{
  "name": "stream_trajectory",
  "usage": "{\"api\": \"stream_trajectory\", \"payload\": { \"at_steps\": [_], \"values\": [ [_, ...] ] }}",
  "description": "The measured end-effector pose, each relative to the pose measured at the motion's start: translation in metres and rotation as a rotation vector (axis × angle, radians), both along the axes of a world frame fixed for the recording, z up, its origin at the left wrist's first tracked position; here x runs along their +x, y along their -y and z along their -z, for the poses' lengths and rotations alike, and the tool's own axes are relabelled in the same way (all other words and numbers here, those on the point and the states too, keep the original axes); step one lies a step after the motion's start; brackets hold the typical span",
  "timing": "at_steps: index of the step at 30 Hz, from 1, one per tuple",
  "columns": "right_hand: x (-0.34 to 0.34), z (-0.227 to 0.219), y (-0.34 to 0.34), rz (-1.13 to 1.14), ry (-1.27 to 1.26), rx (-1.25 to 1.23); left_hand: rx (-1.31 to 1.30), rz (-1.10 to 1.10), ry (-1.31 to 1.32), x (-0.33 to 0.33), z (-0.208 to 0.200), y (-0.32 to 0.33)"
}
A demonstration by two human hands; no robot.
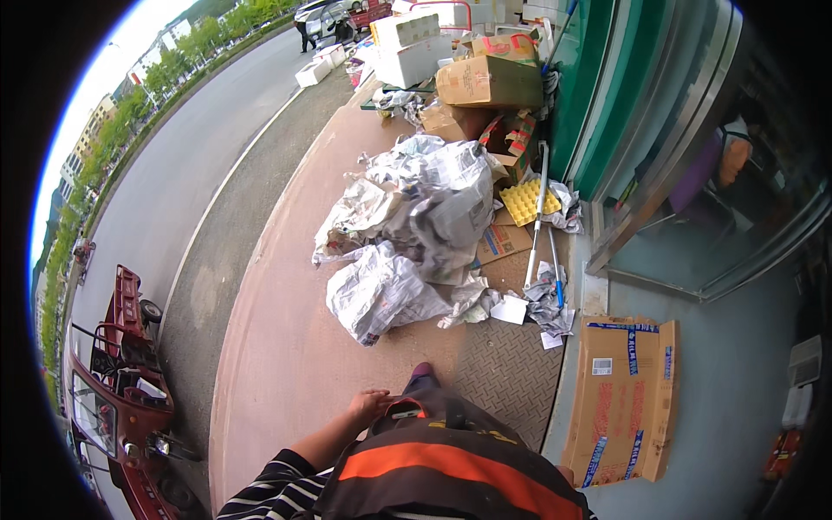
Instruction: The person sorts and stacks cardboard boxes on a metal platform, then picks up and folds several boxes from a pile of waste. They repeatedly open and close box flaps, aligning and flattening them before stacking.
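Apron (451, 464), dark with an orange band, covers the wearer's front; it should handle soft and light, best taken by its red-edged pocket (407, 408). The left hand (373, 405) lies against that edge, forearm slanting in from lower left, fingers close together; whether they grip, I cannot tell. A sliver of the right hand (566, 474) shows beside a flattened carton (620, 399), fingers hidden. Beyond lie crumpled white sacks (377, 290).
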State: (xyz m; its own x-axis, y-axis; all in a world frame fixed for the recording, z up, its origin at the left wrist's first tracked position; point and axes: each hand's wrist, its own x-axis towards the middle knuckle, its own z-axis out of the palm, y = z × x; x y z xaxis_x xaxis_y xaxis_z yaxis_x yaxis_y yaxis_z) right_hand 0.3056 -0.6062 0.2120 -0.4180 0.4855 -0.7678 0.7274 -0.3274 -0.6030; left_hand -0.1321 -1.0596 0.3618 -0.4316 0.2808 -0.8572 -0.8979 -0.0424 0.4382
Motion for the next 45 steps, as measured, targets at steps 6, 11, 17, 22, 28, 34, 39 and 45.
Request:
{"api": "stream_trajectory", "payload": {
  "at_steps": [6,11,17,22,28,34,39,45],
  "values": [
    [-0.244,-0.04,-0.017,0.139,-0.101,0.183,-0.149,0.088,-0.075,-0.094,0.012,0.045],
    [-0.372,-0.081,0.045,-0.147,-0.175,0.119,-0.271,0.032,-0.128,-0.164,0.016,0.085],
    [-0.39,-0.07,0.074,-0.46,-0.061,0.26,-0.231,-0.016,-0.072,-0.21,0.037,0.097],
    [-0.298,0.028,0.003,-0.663,0.28,0.276,-0.148,0.038,0.016,-0.239,0.07,0.047],
    [-0.433,0.034,-0.052,-0.33,0.113,0.038,-0.101,0.077,-0.219,-0.288,0.123,0.051],
    [-0.521,0.03,-0.122,-0.101,-0.212,-0.026,-0.003,0.046,-0.104,-0.346,0.079,-0.026],
    [-0.59,0.025,-0.148,-0.203,-0.224,0.068,-0.291,0.192,-0.115,-0.373,0.049,-0.071],
    [-0.618,-0.005,-0.13,-0.275,-0.01,0.084,-0.291,0.081,-0.045,-0.417,0.068,-0.054]
  ]
}}
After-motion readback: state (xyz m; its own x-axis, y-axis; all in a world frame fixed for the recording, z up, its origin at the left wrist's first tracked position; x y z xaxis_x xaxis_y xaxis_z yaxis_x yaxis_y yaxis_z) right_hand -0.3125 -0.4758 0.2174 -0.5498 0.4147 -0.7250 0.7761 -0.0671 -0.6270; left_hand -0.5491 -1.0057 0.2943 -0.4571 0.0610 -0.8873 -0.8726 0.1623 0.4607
